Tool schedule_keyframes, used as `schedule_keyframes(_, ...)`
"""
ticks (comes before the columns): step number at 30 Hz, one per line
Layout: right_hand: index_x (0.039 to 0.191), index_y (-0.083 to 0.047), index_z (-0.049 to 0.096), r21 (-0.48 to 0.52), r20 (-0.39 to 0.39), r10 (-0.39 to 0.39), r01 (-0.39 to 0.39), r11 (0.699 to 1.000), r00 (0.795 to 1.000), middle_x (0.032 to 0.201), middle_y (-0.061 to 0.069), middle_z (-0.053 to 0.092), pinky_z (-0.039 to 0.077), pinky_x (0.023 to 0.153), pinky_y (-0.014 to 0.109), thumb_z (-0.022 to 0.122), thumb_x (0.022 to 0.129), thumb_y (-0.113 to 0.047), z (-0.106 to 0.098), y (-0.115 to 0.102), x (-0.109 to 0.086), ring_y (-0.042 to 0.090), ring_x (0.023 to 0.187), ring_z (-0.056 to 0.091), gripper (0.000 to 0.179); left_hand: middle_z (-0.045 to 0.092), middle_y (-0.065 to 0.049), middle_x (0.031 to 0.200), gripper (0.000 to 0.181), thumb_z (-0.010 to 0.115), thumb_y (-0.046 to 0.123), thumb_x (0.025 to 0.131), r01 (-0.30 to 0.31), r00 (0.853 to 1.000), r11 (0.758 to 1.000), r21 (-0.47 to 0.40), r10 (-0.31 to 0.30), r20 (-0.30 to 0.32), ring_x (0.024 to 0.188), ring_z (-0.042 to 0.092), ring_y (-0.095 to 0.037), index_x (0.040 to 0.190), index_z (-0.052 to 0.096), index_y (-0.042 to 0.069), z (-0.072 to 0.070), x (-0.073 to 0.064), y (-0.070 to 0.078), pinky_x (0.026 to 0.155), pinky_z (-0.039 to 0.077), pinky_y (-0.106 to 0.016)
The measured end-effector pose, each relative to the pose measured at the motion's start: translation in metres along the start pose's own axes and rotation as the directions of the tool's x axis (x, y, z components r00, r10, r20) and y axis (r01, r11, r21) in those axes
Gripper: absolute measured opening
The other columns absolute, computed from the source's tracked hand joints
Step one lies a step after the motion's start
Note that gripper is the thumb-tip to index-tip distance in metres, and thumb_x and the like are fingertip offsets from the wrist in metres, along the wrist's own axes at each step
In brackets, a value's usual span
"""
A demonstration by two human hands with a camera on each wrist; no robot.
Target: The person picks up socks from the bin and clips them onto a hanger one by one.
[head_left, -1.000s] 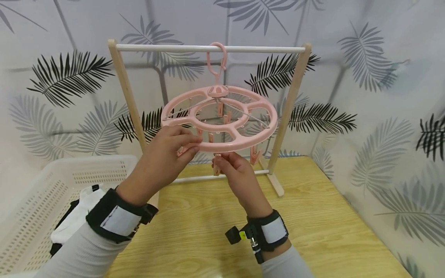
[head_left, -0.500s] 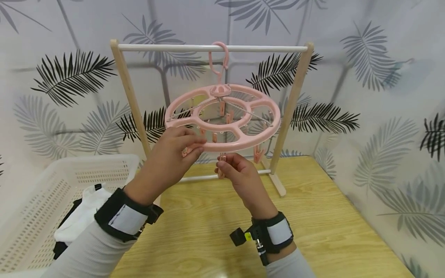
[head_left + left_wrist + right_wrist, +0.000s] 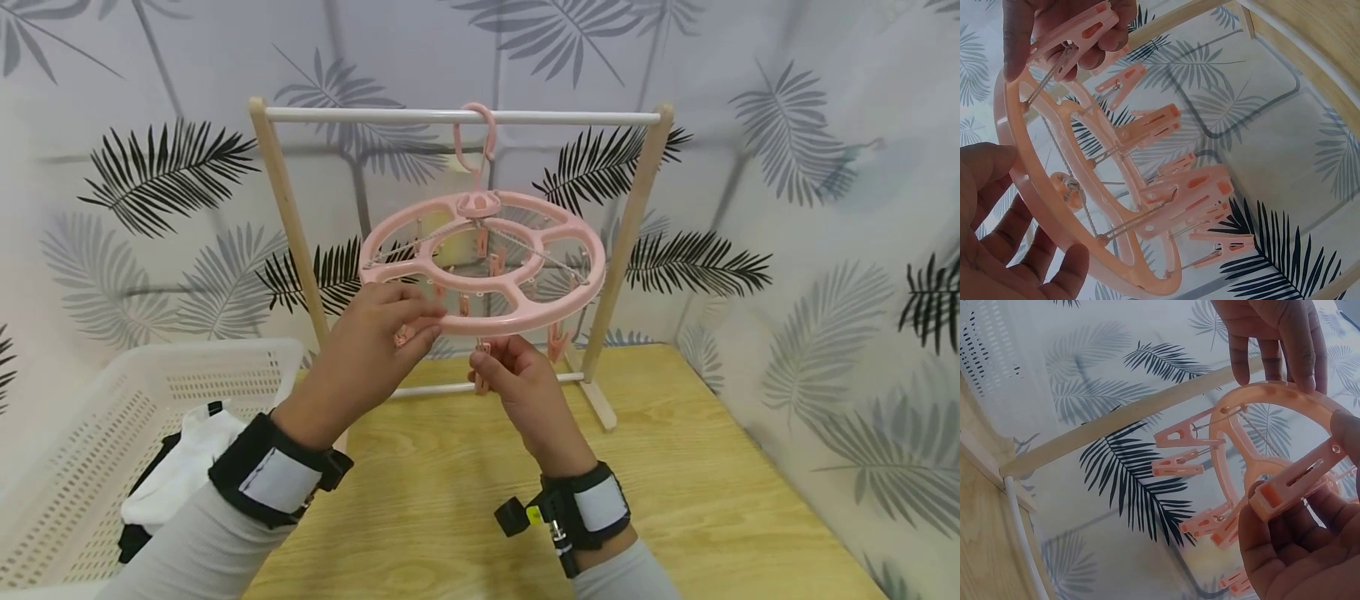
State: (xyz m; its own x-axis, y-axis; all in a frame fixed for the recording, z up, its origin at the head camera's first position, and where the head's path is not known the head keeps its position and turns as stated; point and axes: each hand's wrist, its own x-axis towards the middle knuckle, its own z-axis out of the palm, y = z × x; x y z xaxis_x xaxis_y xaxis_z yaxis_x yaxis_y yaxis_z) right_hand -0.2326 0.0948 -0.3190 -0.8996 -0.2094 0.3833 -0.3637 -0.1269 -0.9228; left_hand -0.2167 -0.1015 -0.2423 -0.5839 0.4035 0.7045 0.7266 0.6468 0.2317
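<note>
A pink round clip hanger (image 3: 517, 320) hangs by its hook (image 3: 491, 137) from the white bar of a wooden stand. My left hand (image 3: 367, 350) grips the hanger's outer rim at the front left, thumb below and fingers on top. Under the front rim, my right hand (image 3: 528, 392) pinches a pink clothespin (image 3: 1291, 481) between thumb and fingers. This clothespin hangs from the rim by a short cord and has no cloth in it. Several other clothespins (image 3: 1188, 194) dangle from the ring, as the left wrist view shows.
The stand has wooden posts (image 3: 630, 242), a white top bar (image 3: 360, 114) and feet (image 3: 600, 407) on the wood-grain table (image 3: 420, 500). On the left, a white perforated basket (image 3: 281, 358) holds white cloth (image 3: 183, 462) and black cloth (image 3: 135, 540). Leaf-patterned fabric (image 3: 825, 350) hangs behind.
The head view has shifted slightly, and the hanger sits a little farther right in it. Both hands keep their holds on the rim and the clothespin.
</note>
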Motion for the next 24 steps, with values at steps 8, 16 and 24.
schedule_keyframes(8,0.101,-0.005,0.054,-0.008,0.000,0.024,-0.024,1.000,1.000,0.087,0.012,0.054,0.050,0.069,0.029,0.062,0.091,-0.028,-0.002,0.002,-0.004,0.020,0.073,0.052,0.026,0.062,-0.007,0.110,0.020,0.067,0.016,0.087,-0.029,0.999,0.999,-0.027,0.028,-0.022,0.106,0.050,-0.024,0.105,0.070,0.007,0.004,-0.008,0.001,0.089,0.045,-0.046)
schedule_keyframes(16,0.100,-0.004,0.052,-0.026,-0.023,0.007,-0.007,1.000,1.000,0.086,0.010,0.054,0.050,0.068,0.028,0.059,0.093,-0.026,-0.009,-0.001,-0.004,0.021,0.068,0.052,0.024,0.061,-0.011,0.109,0.019,0.063,0.013,0.087,-0.049,0.984,0.996,-0.081,0.034,-0.172,0.109,0.050,-0.024,0.102,0.069,0.003,0.007,-0.007,0.000,0.090,0.044,-0.047)
schedule_keyframes(24,0.099,0.001,0.054,-0.043,-0.073,-0.004,0.001,0.999,0.997,0.085,0.013,0.056,0.052,0.062,0.027,0.057,0.093,-0.034,-0.011,0.003,-0.009,0.024,0.069,0.055,0.035,0.060,-0.003,0.104,0.016,0.057,0.014,0.091,0.134,0.972,0.979,-0.152,-0.160,-0.174,0.096,0.054,-0.016,0.103,0.067,0.011,-0.004,-0.031,-0.032,0.073,0.051,-0.042)
